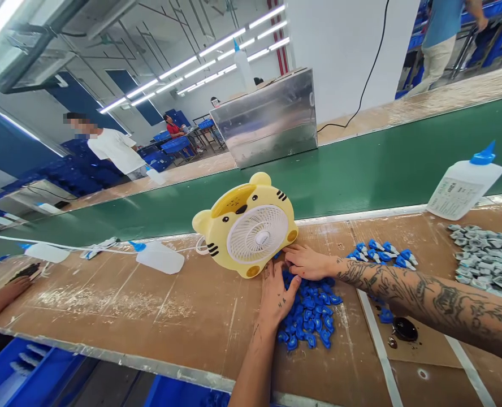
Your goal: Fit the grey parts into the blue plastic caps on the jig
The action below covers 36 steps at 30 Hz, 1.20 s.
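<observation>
My left hand (276,297) rests at the near edge of a pile of small blue plastic pieces (312,314), fingers stretched toward the fan and thumb apart. From the right, my right hand (308,263) reaches over the far side of the same pile, its fingers extended just below the fan. I see nothing held in either hand, though the fingertips are partly hidden among the pieces. The yellow animal-faced fan (219,234) with a white grille stands tilted right behind both hands.
Blue-and-white assembled pieces (382,253) and a heap of grey pieces (486,260) lie to the right. White bottles (160,257) with blue nozzles stand or lie around. A dark puddle (405,329) sits on cardboard. A green belt (361,172) runs behind; another person's hand (16,287) is far left.
</observation>
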Motion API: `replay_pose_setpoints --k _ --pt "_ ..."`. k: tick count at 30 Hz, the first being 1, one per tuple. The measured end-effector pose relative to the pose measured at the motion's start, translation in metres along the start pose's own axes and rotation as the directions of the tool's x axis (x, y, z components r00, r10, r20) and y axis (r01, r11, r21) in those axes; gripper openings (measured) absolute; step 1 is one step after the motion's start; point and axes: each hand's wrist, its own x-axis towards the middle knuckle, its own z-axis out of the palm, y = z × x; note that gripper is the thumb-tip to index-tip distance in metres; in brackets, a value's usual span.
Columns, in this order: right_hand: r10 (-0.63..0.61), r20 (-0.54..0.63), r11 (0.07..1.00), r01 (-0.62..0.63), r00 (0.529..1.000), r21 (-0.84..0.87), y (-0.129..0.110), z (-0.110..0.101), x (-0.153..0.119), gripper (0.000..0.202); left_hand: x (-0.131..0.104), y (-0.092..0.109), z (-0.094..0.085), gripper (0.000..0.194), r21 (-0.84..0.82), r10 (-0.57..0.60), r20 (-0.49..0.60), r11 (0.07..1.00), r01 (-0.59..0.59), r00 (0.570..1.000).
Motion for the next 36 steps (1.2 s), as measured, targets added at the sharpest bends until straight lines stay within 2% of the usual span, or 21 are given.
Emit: replay_pose_setpoints --k 5,7,9,13,16,18,21,26,30,32,34,35,36 --pt "-0.014 0.023 0.999 0.013 1.0 0.036 0.0 -0.007 0.005 0.014 0.007 0.002 -0.006 0.032 0.007 0.025 0.03 1.0 -0.025 0.999" --pt "-0.031 0.034 0.998 0.029 0.999 0.062 0.0 -0.012 0.003 0.019 0.003 0.001 -0.01 0.028 -0.011 0.055 0.063 0.998 -0.055 0.996" --pt "-0.06 0.054 0.994 0.055 0.997 0.09 0.001 -0.018 -0.004 0.022 -0.004 0.0 -0.013 0.031 -0.041 0.092 0.111 0.995 -0.088 0.99" --pt "-0.114 0.067 0.985 0.104 0.991 0.135 0.008 -0.023 -0.027 0.024 -0.028 -0.004 -0.021 0.065 -0.071 0.126 0.236 0.991 -0.113 0.964" --pt "-0.137 0.013 0.974 0.133 0.99 0.182 0.011 -0.02 -0.042 0.039 -0.05 -0.007 -0.023 0.093 0.014 0.106 0.299 0.993 -0.115 0.948" --pt "-0.16 0.001 0.962 0.155 0.987 0.224 0.01 -0.015 -0.049 0.046 -0.064 -0.006 -0.017 0.108 0.089 0.091 0.303 0.988 -0.123 0.949" --pt "-0.156 -0.011 0.956 0.153 0.988 0.249 0.005 -0.008 -0.052 0.048 -0.076 0.004 0.0 0.114 0.169 0.067 0.24 0.979 -0.11 0.969" --pt "-0.037 -0.057 0.973 0.049 0.998 0.227 -0.003 -0.004 -0.051 0.043 -0.073 0.033 0.03 0.099 0.178 0.076 0.127 0.979 -0.099 0.989" --pt "-0.055 -0.075 0.974 0.07 0.996 0.217 -0.002 -0.011 -0.052 0.038 -0.07 0.046 0.039 0.095 0.168 0.091 0.068 0.981 -0.101 0.994" --pt "-0.061 -0.103 0.974 0.082 0.993 0.212 0.0 -0.02 -0.053 0.036 -0.071 0.044 0.031 0.094 0.14 0.106 0.056 0.984 -0.113 0.993" --pt "-0.049 -0.158 0.975 0.081 0.986 0.205 0.003 -0.031 -0.057 0.036 -0.069 0.038 0.008 0.084 0.072 0.132 -0.037 0.989 -0.129 0.991" --pt "-0.039 -0.191 0.976 0.078 0.981 0.203 0.005 -0.038 -0.062 0.036 -0.065 0.033 -0.009 0.075 0.024 0.128 -0.148 0.992 -0.126 0.981" --pt "-0.029 -0.226 0.977 0.075 0.974 0.199 0.006 -0.046 -0.067 0.035 -0.058 0.028 -0.03 0.068 -0.036 0.083 -0.335 0.994 -0.1 0.938"
